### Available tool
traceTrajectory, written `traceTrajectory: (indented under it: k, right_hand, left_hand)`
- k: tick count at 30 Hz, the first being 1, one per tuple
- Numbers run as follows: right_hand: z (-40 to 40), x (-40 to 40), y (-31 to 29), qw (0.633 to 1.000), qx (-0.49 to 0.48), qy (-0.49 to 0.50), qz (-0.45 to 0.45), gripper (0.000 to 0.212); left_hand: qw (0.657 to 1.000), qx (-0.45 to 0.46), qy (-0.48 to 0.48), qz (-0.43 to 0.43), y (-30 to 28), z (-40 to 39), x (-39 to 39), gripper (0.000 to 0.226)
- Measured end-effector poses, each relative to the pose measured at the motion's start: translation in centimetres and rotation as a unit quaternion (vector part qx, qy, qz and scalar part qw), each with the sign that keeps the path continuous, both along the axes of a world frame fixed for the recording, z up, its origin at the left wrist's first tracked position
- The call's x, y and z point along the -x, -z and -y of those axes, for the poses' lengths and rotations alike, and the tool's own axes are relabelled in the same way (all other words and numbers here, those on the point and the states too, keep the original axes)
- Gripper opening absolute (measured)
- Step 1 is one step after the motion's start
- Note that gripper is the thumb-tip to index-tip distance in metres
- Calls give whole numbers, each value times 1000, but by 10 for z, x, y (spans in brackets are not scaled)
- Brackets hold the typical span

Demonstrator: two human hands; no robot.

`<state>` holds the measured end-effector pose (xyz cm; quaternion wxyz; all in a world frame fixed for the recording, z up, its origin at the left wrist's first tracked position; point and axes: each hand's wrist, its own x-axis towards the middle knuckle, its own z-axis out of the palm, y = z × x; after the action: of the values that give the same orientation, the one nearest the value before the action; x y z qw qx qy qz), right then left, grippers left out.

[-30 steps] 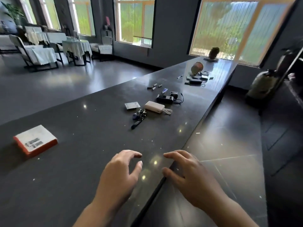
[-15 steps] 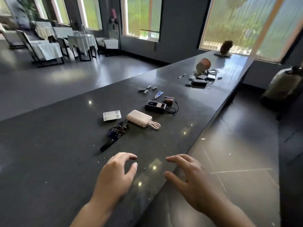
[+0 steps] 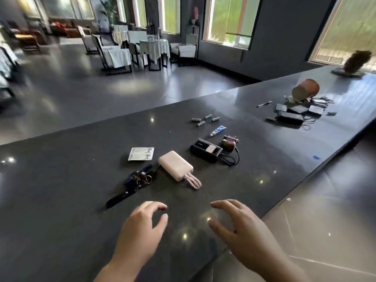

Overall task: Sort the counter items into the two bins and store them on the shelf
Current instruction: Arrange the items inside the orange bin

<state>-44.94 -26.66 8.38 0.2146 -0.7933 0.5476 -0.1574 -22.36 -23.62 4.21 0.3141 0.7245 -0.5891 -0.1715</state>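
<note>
Both hands hover low over the near edge of the dark polished tabletop, holding nothing: the left hand and the right hand side by side, fingers loosely spread and a little bent. Just beyond them lie a bunch of keys on a dark strap, a white power bank with its short cable, and a white card. Farther along sit a black case, a small tube and four little batteries. Well apart, near the window end, a tipped brown pot lies among dark gadgets.
</note>
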Motion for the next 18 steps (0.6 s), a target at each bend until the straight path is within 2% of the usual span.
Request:
traceTrajectory:
  k: [7,12,18]
  right_hand:
    - [75,9,-9,999,26,-8,-29,42]
    - [113,24,7,999,26,23,-31,43]
    - [177,48,42,998,9,60,-26,86]
  left_hand:
    - [999,25,-20,-10,-7,87,10,23]
    - [999,-42,-26,19,5,140,30,43]
    - [990,-92,-96,37,34,186,39,84]
